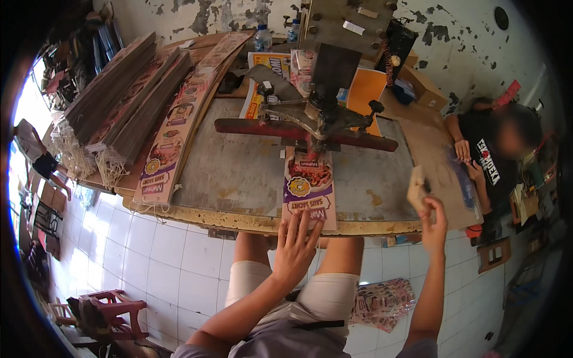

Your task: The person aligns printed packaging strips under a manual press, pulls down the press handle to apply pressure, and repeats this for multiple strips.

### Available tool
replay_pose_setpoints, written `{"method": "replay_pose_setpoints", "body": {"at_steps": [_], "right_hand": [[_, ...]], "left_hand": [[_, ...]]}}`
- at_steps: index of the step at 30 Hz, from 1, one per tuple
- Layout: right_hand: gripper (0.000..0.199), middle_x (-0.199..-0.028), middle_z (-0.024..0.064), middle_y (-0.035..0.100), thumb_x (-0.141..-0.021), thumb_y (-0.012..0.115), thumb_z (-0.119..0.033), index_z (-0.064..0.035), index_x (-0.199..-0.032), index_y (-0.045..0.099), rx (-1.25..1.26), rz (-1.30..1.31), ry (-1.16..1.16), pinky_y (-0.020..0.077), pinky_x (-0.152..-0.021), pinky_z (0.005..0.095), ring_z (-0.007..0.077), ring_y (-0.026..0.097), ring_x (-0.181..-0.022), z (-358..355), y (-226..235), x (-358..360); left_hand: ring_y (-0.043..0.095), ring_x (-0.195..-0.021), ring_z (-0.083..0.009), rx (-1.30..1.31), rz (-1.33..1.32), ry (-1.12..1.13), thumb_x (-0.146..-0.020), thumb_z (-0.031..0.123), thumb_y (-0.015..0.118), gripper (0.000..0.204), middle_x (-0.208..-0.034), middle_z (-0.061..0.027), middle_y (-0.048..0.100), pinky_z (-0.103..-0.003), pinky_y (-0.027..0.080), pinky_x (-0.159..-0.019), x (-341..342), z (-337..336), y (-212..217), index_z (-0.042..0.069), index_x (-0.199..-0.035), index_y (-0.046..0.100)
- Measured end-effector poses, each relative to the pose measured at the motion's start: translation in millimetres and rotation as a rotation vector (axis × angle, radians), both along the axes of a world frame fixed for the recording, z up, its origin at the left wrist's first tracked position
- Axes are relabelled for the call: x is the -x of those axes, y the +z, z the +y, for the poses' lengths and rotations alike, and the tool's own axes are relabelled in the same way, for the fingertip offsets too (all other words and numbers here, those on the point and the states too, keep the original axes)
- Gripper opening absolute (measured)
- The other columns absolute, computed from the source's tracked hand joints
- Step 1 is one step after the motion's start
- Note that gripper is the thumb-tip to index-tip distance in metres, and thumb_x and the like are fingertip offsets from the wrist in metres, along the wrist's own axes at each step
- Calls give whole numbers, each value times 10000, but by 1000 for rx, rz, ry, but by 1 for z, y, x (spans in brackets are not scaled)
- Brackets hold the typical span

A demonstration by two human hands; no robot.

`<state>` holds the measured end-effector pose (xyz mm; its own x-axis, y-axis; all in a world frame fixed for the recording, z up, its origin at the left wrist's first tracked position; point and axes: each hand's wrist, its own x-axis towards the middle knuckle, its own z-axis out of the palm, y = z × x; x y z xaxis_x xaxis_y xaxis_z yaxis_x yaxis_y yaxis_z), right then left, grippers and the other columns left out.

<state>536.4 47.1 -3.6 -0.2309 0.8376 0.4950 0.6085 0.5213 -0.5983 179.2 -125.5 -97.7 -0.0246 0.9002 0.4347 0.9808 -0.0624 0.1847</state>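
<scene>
My left hand (295,247) lies with its fingers stretched over the near end of a long printed cardboard strip (309,179). The strip rests on the grey metal bed (233,173) of a press, and its far part runs under the press's red crossbar (256,127). At the bed's right side, my right hand (434,224) has its fingers closed on the lower end of a pale yellowish block (416,190). Whether that block is loose or fixed to something, I cannot tell.
Tied stacks of printed strips (110,95) and a single strip (170,134) lie on the left. Behind the press stand water bottles (262,39) and an open cardboard box (422,88). Another person (492,149) works at the right. More printed sheets (384,303) lie on the floor.
</scene>
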Motion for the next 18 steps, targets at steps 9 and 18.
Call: {"method": "replay_pose_setpoints", "body": {"at_steps": [9, 18], "right_hand": [[442, -1474, 155, 664, -923, 804, 42, -45, -1336, 674, 91, -68, 655, 625, -997, 422, 340, 659, -1335, -82, 44, 169], [377, -1449, 118, 653, -963, 769, -25, -72, -1325, 675, -32, -149, 642, 544, -1103, 472, 384, 620, -1344, -27, 14, 234]], "left_hand": [[312, -1650, -443, 10, -35, -27, -894, 254, 768, 807, -1749, -223, 384, -645, 237, -1329, 1, -1, -4, 157, -1649, 500], [355, -1621, -446, -13, -11, -20, -829, 238, 826, 843, -1722, -230, 413, -658, 281, -1306, 3, 0, 8, 143, -1613, 534]]}}
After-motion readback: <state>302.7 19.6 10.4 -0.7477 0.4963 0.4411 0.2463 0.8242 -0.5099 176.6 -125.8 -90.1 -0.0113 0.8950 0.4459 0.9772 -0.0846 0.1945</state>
